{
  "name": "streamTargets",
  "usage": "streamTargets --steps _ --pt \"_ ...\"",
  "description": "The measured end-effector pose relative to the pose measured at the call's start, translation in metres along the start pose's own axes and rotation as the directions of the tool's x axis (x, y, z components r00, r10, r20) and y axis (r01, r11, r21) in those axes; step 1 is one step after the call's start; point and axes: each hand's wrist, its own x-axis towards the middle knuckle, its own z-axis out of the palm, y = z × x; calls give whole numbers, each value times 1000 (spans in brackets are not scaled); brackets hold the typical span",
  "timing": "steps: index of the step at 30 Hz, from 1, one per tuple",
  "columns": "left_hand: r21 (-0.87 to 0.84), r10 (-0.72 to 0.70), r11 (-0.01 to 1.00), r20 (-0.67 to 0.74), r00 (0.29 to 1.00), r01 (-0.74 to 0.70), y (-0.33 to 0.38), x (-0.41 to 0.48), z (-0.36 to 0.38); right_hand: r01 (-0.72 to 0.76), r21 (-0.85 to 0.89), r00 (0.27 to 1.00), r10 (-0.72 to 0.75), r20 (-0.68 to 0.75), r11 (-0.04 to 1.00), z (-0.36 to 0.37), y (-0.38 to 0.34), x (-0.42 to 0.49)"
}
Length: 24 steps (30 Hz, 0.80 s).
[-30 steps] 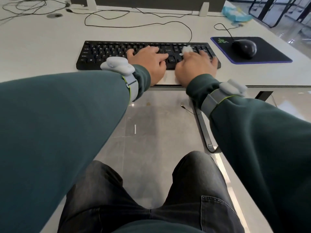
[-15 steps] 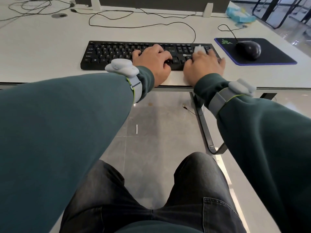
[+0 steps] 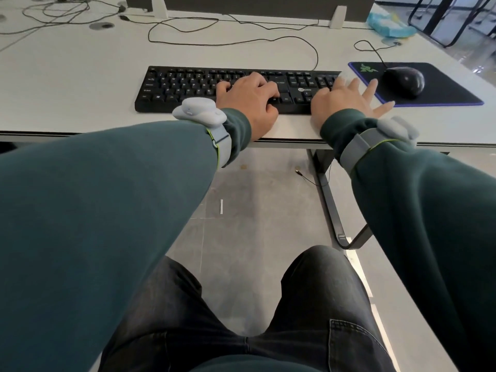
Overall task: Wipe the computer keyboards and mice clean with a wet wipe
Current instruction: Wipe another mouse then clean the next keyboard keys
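Note:
A black keyboard [image 3: 188,84] lies on the white desk [image 3: 67,103]. My left hand [image 3: 249,98] rests on its middle keys with the fingers bent over them. My right hand [image 3: 341,100] lies on the keyboard's right end, fingers straight and spread, pressing a small white wet wipe [image 3: 344,76] onto the number keys; only a bit of the wipe shows past my fingertips. A black mouse [image 3: 404,80] sits on a dark mouse pad [image 3: 442,87] just right of my right hand.
Thin black cables [image 3: 228,44] loop across the desk behind the keyboard. A blue pack of wipes [image 3: 386,24] lies at the back right. A screen base stands at the back edge. Below the desk are its black leg [image 3: 332,210] and my knees.
My right hand has slid the wipe rightward along the keyboard to its right end, and its fingers have spread. My left hand stays on the middle keys.

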Motion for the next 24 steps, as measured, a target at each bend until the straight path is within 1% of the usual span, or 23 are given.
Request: streamTargets --steps 3,6,8,10,12,13,15,16,18,21,23,24 --pt "-4 -6 1000 4 1000 6 -1 2 0 62 -20 998 -61 34 998 -5 -2 8" --pt "-14 -5 1000 22 1000 6 1 2 -1 41 -15 995 -40 88 999 -14 -4 22" --pt "-20 -3 1000 19 1000 3 0 2 -1 70 -48 992 -64 111 996 -16 -14 26" --pt "-29 -6 1000 13 1000 6 0 3 0 175 -64 979 -166 122 983 -14 -30 17" --pt "-24 -11 1000 3 1000 11 1 3 0 326 -27 939 -320 126 945 -10 -50 4" --pt "-22 -12 1000 -2 1000 12 0 3 -1 375 21 918 -374 135 927 -9 -58 -2" --pt "-35 -20 999 -17 1000 20 -2 2 -2 422 78 894 -429 132 903 -8 -65 -8" --pt "-39 -24 999 -25 999 23 -3 1 -2 445 61 884 -449 129 894 -7 -63 -7" --pt "-46 -22 999 -36 999 21 -3 1 -1 439 -35 895 -434 97 898 -8 -51 3" --pt "-65 -24 998 -42 999 22 -3 0 0 263 -122 964 -254 83 957 -14 -21 22" --pt "-68 -20 998 -48 999 16 -4 0 0 132 -147 988 -118 101 980 -21 -2 28" --pt "-71 -18 997 -49 999 14 -4 0 0 100 -168 991 -84 102 981 -24 6 30"
